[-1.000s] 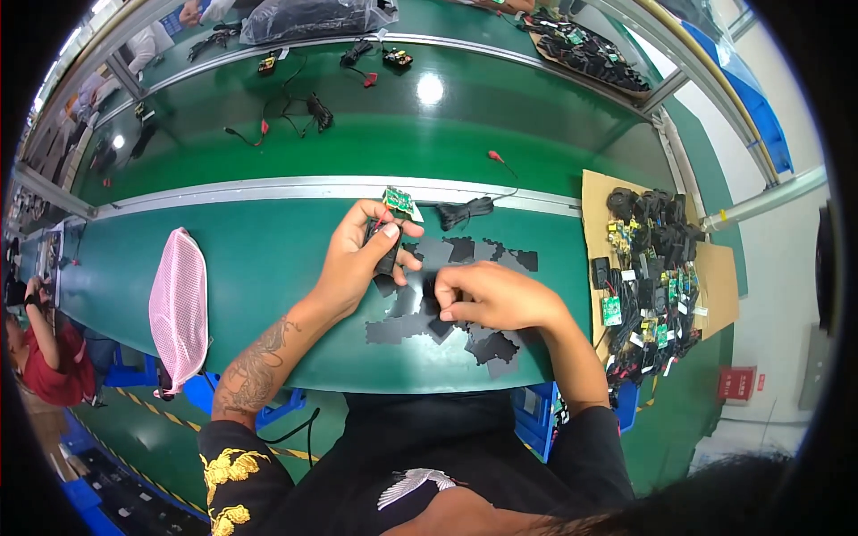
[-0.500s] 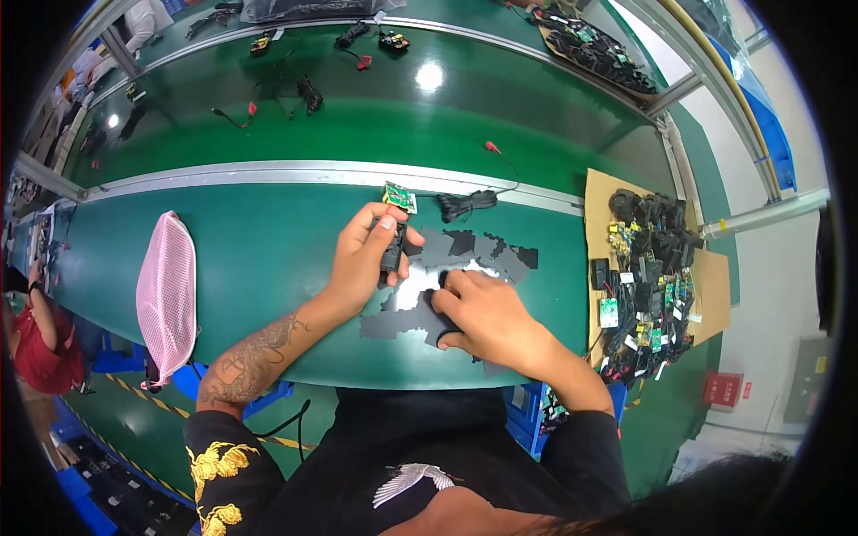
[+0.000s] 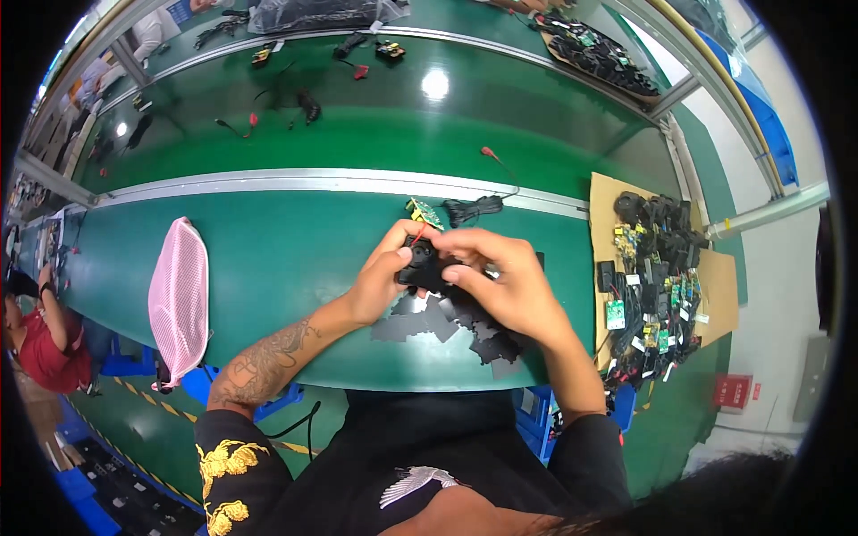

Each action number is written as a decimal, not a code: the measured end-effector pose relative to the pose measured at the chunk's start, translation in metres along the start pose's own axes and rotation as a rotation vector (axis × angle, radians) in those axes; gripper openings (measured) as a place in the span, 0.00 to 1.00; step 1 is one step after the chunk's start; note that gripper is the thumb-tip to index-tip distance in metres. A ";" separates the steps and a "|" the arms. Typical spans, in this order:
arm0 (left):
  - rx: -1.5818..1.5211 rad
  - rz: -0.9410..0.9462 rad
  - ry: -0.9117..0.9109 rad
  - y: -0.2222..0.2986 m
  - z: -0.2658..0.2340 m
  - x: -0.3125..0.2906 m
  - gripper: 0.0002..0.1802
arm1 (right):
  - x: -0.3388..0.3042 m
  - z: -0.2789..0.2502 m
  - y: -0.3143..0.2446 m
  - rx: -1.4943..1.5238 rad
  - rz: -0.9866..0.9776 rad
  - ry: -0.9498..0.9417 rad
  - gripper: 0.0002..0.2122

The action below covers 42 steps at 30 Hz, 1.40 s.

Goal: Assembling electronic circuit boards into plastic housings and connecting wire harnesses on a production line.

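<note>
Above the bench, my left hand (image 3: 380,284) is closed around a small black plastic housing (image 3: 415,264). A green circuit board (image 3: 424,213) with a yellow part sticks up beyond its fingers, and a short red wire runs between board and housing. My right hand (image 3: 523,290) meets it from the right, fingers and thumb pinching what looks like a thin black sheet piece (image 3: 438,275) against the housing; the fingers partly hide it. Below the hands lie several flat grey cut sheets (image 3: 407,324) and black cut sheets (image 3: 493,345). A coiled black cable (image 3: 475,210) lies just behind.
At the right a cardboard sheet (image 3: 606,198) bears a heap of black housings, cables and boards (image 3: 657,277). A pink mesh pouch (image 3: 179,304) lies at the left. Past a metal rail (image 3: 295,179), a green belt (image 3: 357,125) carries scattered cables and boards. A co-worker sits far left.
My right hand has left the sheets on the bench and come up to the housing in my left hand. The housing has turned and moved slightly right; the sheets have shifted.
</note>
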State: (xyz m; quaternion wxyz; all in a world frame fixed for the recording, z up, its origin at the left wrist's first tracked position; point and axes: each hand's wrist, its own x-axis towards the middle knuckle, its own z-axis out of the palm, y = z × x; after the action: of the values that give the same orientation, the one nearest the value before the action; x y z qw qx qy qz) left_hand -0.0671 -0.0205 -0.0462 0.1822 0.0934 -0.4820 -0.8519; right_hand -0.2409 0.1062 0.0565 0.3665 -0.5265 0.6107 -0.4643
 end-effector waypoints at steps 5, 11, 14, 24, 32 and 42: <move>0.015 -0.008 -0.067 0.003 0.003 -0.001 0.28 | 0.001 0.022 0.019 -0.055 -0.102 0.128 0.12; 0.022 -0.022 -0.075 0.001 0.006 -0.002 0.28 | 0.001 0.024 0.028 -0.347 -0.346 0.172 0.09; 0.006 -0.037 -0.089 0.001 0.004 -0.001 0.28 | 0.003 0.027 0.042 -0.389 -0.517 0.232 0.08; -0.021 -0.046 -0.088 -0.003 0.008 0.000 0.25 | 0.000 0.023 0.039 -0.373 -0.401 0.127 0.05; 0.000 -0.091 -0.116 -0.006 0.003 0.002 0.26 | -0.004 0.019 0.024 -0.004 0.019 0.019 0.04; 0.089 -0.184 -0.085 0.003 0.008 0.002 0.28 | -0.005 0.023 0.034 -0.095 -0.063 0.011 0.06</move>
State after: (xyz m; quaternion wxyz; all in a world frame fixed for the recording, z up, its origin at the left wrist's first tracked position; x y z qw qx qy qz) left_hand -0.0709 -0.0169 -0.0395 0.0785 0.1091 -0.5159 -0.8460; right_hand -0.2286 0.1072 0.0174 0.3229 -0.5596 0.6170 -0.4492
